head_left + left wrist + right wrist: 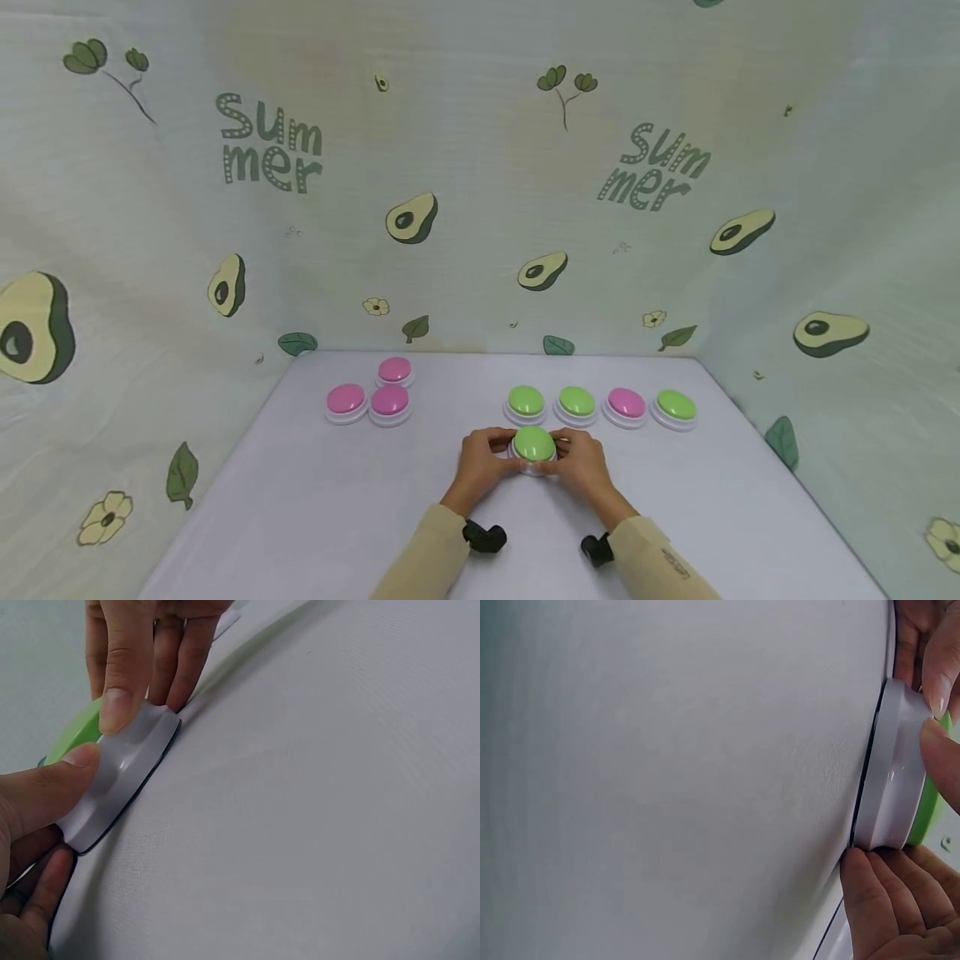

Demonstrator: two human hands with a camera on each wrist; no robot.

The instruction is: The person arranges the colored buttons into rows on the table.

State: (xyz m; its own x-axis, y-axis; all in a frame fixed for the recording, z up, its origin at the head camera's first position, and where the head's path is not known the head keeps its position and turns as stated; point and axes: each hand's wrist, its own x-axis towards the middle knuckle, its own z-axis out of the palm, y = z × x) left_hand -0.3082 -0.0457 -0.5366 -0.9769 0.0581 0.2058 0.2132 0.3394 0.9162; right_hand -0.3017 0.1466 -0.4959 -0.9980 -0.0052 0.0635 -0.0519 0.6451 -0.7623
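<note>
A round push button with a green dome and white base (pixel 534 444) stands on the white table, held from both sides. My left hand (pixel 480 463) grips its left side, thumb on the near edge of the base and fingers round the flank. On the opposite side my right hand (pixel 583 463) grips it the same way, the two thumbs close together in front. In the left wrist view, the white base (pixel 124 769) meets the cloth surface. The right wrist view shows the green dome (pixel 928 810) partly covered by the thumbs.
Just beyond the hands runs a row: green button (pixel 527 401), green button (pixel 577 402), pink button (pixel 626 403), green button (pixel 676 406). Three pink buttons (pixel 390 401) cluster at the back left. A printed cloth (pixel 480 167) encloses the table's back and sides.
</note>
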